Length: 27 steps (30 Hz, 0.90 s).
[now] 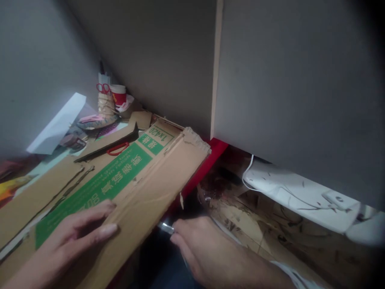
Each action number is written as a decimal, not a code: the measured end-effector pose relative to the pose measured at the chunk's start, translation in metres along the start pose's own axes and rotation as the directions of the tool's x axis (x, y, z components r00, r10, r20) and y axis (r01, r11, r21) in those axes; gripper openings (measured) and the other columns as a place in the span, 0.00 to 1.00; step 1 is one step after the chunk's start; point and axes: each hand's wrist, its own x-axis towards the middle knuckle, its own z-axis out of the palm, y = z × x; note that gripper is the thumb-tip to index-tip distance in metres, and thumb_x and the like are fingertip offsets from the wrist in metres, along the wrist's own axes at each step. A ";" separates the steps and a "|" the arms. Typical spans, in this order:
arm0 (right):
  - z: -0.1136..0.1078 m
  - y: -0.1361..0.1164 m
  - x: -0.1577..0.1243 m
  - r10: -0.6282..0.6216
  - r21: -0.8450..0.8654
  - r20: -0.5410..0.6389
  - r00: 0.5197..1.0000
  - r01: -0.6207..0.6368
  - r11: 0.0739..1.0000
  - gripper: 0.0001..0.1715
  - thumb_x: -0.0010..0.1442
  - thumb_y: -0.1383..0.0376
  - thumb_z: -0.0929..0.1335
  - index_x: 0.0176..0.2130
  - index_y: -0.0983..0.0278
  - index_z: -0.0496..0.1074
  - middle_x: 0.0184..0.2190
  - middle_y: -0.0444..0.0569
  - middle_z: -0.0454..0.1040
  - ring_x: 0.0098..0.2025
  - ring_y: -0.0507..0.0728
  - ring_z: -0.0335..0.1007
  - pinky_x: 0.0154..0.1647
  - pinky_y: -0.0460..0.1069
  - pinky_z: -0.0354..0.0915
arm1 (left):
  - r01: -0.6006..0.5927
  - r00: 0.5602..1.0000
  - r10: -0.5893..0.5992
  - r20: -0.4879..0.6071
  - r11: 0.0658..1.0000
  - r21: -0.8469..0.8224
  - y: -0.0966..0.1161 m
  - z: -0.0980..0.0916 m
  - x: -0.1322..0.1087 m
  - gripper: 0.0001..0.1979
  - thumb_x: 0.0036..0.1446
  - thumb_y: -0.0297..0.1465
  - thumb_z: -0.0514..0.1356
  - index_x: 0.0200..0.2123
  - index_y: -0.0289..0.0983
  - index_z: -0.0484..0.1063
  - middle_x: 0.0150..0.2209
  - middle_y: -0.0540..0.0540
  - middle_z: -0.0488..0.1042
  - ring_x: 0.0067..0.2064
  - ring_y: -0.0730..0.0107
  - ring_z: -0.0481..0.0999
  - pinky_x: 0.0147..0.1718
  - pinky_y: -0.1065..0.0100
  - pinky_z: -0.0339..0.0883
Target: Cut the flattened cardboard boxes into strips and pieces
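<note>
"Grey panels [168,60] stand behind the desk, which is crowded at its far left. What containers are there?"

"Two in the corner. One is a holder [106,105] with bands around it, upright on a rounded base. Red scissors [102,88] stick up from it, and a dark rod [101,67] rises at the back."

"And the other?"

"A red cup [119,96] with a white rim, just beside the holder. Its inside is hidden, so I can't tell what it holds."

"Where's the cardboard?"

"Across the desk in front of the person, slanting up to the right, its green printed band facing up. A black strip [110,143] and a red loop [118,149] lie at its far left side. Red material [214,151] shows under its torn far end."

"So the cardboard [168,172] is the thing in hand. How are the hands?"

"Apart. The left hand [61,241] rests on it, thumb and forefinger spread. The right hand [201,245] is closed around a tool [166,227], whose shiny end points at the near edge; I can't tell whether they touch."

"Farther right?"

"Low down, a white unit [300,196] with a cable [245,178], near brown scraps [246,224]."
</note>
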 end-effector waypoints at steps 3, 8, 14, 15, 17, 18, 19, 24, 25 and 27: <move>0.018 -0.009 0.010 -0.058 -0.017 0.065 0.996 0.059 0.998 0.06 0.64 0.68 0.66 0.34 0.63 0.73 0.30 0.48 0.78 0.27 0.54 0.73 0.20 0.48 0.47 | -0.035 0.996 0.041 0.076 0.997 -0.067 0.009 0.000 0.007 0.17 0.59 0.49 0.55 0.32 0.45 0.75 0.43 0.49 0.76 0.48 0.54 0.73 0.48 0.62 0.71; 0.035 -0.016 0.021 -0.061 -0.077 0.108 0.992 0.069 0.995 0.06 0.65 0.67 0.65 0.36 0.63 0.72 0.28 0.47 0.78 0.25 0.55 0.70 0.20 0.50 0.43 | -0.061 0.992 0.074 0.105 0.992 -0.115 0.006 0.001 0.013 0.14 0.62 0.46 0.55 0.39 0.44 0.73 0.60 0.49 0.63 0.62 0.54 0.61 0.62 0.61 0.57; 0.038 -0.017 0.032 -0.013 -0.040 0.123 0.992 0.018 0.999 0.11 0.70 0.67 0.61 0.38 0.62 0.70 0.33 0.48 0.78 0.29 0.56 0.71 0.26 0.50 0.48 | -0.018 0.990 0.055 0.128 0.962 -0.273 -0.004 0.006 0.021 0.16 0.61 0.48 0.56 0.35 0.44 0.75 0.64 0.51 0.59 0.66 0.50 0.55 0.66 0.55 0.49; 0.039 -0.018 0.033 -0.011 -0.030 0.122 0.992 0.015 0.999 0.11 0.70 0.67 0.60 0.38 0.62 0.70 0.33 0.48 0.78 0.29 0.56 0.71 0.26 0.50 0.49 | -0.024 0.991 0.062 0.120 0.955 -0.297 -0.005 0.007 0.022 0.15 0.61 0.47 0.57 0.35 0.44 0.75 0.64 0.51 0.59 0.66 0.50 0.55 0.66 0.55 0.48; 0.045 -0.018 0.032 -0.020 -0.010 0.112 0.994 0.022 1.000 0.10 0.69 0.67 0.61 0.36 0.62 0.69 0.31 0.47 0.78 0.28 0.55 0.70 0.26 0.50 0.49 | -0.026 0.992 0.064 0.106 0.943 -0.331 -0.007 0.010 0.024 0.14 0.61 0.46 0.58 0.35 0.44 0.75 0.64 0.52 0.59 0.66 0.50 0.54 0.66 0.55 0.48; 0.049 -0.017 0.029 -0.036 -0.014 0.082 0.996 0.037 0.999 0.10 0.68 0.67 0.62 0.35 0.62 0.69 0.29 0.46 0.77 0.26 0.54 0.69 0.25 0.50 0.49 | -0.027 0.993 0.064 0.097 0.940 -0.340 -0.007 0.011 0.025 0.14 0.61 0.46 0.58 0.35 0.44 0.75 0.64 0.52 0.59 0.66 0.49 0.55 0.66 0.55 0.48; 0.054 -0.015 0.025 -0.061 -0.030 0.035 0.998 0.062 0.998 0.10 0.68 0.68 0.63 0.33 0.61 0.68 0.28 0.45 0.76 0.26 0.54 0.68 0.25 0.49 0.49 | -0.031 0.994 0.064 0.087 0.939 -0.343 -0.008 0.013 0.025 0.14 0.61 0.46 0.58 0.34 0.43 0.75 0.64 0.51 0.60 0.65 0.49 0.56 0.66 0.54 0.48; 0.076 -0.003 0.003 -0.210 -0.109 -0.230 0.950 0.189 0.976 0.10 0.68 0.67 0.63 0.33 0.60 0.65 0.25 0.42 0.74 0.26 0.53 0.68 0.28 0.48 0.53 | -0.089 0.993 0.110 0.047 0.940 -0.331 -0.011 0.016 0.026 0.14 0.62 0.44 0.58 0.31 0.41 0.72 0.62 0.50 0.62 0.62 0.51 0.61 0.65 0.55 0.51; 0.079 -0.002 0.003 -0.217 -0.107 -0.249 0.944 0.196 0.975 0.10 0.69 0.67 0.62 0.33 0.59 0.65 0.26 0.42 0.74 0.26 0.53 0.68 0.29 0.47 0.54 | -0.100 0.991 0.122 0.047 0.939 -0.329 -0.012 0.016 0.027 0.14 0.62 0.44 0.58 0.31 0.41 0.72 0.61 0.50 0.62 0.63 0.51 0.60 0.65 0.56 0.52; 0.083 -0.003 0.006 -0.224 -0.098 -0.269 0.937 0.205 0.974 0.11 0.69 0.67 0.62 0.33 0.59 0.65 0.26 0.42 0.75 0.26 0.53 0.69 0.28 0.47 0.55 | -0.118 0.989 0.142 0.048 0.937 -0.329 -0.011 0.016 0.027 0.13 0.62 0.43 0.58 0.32 0.41 0.72 0.61 0.50 0.62 0.63 0.52 0.59 0.65 0.56 0.51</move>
